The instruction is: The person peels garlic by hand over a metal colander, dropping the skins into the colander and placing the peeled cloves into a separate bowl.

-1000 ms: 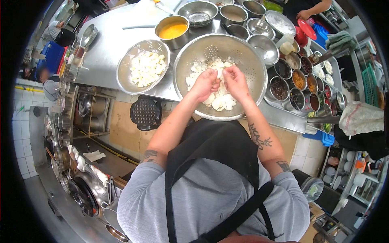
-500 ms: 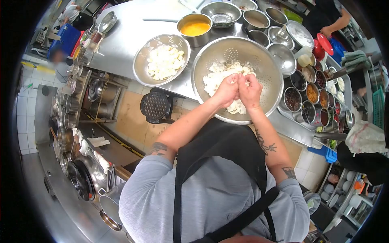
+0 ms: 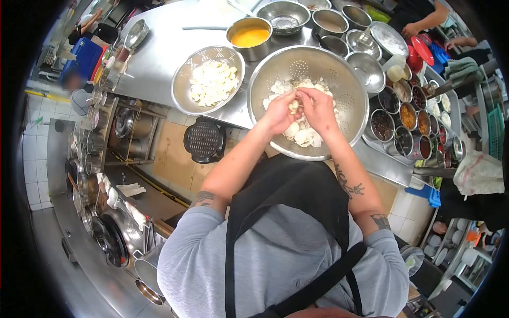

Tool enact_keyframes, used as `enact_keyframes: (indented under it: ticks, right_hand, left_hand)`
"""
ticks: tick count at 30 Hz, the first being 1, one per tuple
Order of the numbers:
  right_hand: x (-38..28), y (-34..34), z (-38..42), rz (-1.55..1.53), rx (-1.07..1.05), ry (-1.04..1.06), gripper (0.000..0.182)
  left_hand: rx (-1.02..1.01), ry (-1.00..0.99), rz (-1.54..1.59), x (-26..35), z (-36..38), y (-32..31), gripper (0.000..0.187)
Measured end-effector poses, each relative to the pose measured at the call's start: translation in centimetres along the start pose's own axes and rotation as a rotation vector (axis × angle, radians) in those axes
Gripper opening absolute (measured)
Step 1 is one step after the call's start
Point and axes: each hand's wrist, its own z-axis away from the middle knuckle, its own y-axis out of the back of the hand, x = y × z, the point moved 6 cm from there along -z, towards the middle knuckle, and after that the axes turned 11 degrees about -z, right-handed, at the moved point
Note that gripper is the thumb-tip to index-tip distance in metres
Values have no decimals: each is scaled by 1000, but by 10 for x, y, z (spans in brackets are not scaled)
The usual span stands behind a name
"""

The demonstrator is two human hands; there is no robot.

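Note:
Both of my hands are close together over a large steel colander (image 3: 347, 114), which holds pale white pieces (image 3: 305, 133). My left hand (image 3: 282, 110) is closed round a small pale yellowish piece (image 3: 294, 106) that shows between its fingers. Touching it at the fingertips is my right hand (image 3: 318, 108), pinched on something I cannot make out. To the left, a smaller perforated bowl (image 3: 183, 95) contains many pale cut pieces (image 3: 213, 82).
Behind the bowls stands a pot of orange-yellow liquid (image 3: 250, 37). Several steel bowls (image 3: 366, 71) and containers of ingredients (image 3: 408, 123) line the right side. A black stool (image 3: 204, 140) is below the counter. People's arms (image 3: 432, 20) show at the upper right.
My hands have opened up slightly, and a small pale piece now shows between them. The view has shifted slightly. Another person's arm has appeared at the far right.

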Motion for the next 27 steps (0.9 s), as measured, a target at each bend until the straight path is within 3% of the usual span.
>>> enact_keyframes:
  ticks: [2,5,7,11,14,20,24,27]
  right_hand:
    - [6,1,-3,-159,46,-115,21]
    - [33,21,-8,-51,169,-229,36]
    - [47,36,-5,-77,197,-368,44]
    - [73,44,2,-56,122,-563,36]
    - [94,42,13,-1,-35,-717,31]
    - [98,32,19,46,-201,-562,22]
    - [91,49,6,198,-99,-393,20]
    - [87,61,-10,317,-26,-307,28]
  left_hand:
    - [-53,11,10,8,0,11,22]
    - [20,-159,-44,57,6,44,19]
    - [247,-244,-59,96,13,84,20]
    - [484,-193,-229,133,26,179,21]
    - [591,-109,-298,137,32,208,24]
    - [766,-19,-520,133,26,242,30]
    - [819,-7,-779,133,22,256,31]
    - [916,-168,-1245,146,14,239,32]
